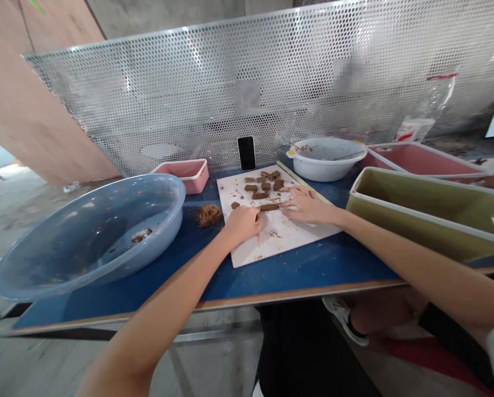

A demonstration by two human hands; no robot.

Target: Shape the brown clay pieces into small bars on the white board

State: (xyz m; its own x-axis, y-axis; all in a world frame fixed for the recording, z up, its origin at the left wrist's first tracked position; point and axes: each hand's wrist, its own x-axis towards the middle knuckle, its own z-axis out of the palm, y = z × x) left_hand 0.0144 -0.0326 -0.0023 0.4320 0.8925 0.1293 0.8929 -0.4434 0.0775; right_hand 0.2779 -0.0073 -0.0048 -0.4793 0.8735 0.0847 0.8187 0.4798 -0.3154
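A short brown strip of dough-like material (pixel 270 207) lies across a white board (pixel 247 251). My left hand (pixel 242 221) is closed at the strip's left end, its curled fingers partly hiding that end. At the right end rests my right hand (pixel 302 205), fingers stretched and apart, touching or close to the strip. Just beyond both hands, several brown blocks (pixel 260 195) and crumbs are spread on the board. Left of the board sits a crumbly brown lump (pixel 208 215) on the blue table.
A large blue basin (pixel 164 193) stands at left, with a small pink tub (pixel 198 170) behind it. At right are a white basin (pixel 327 171), a green bin (pixel 412 220) and a pink bin (pixel 433 157). A phone (pixel 246 153) leans against perforated metal (pixel 168 82).
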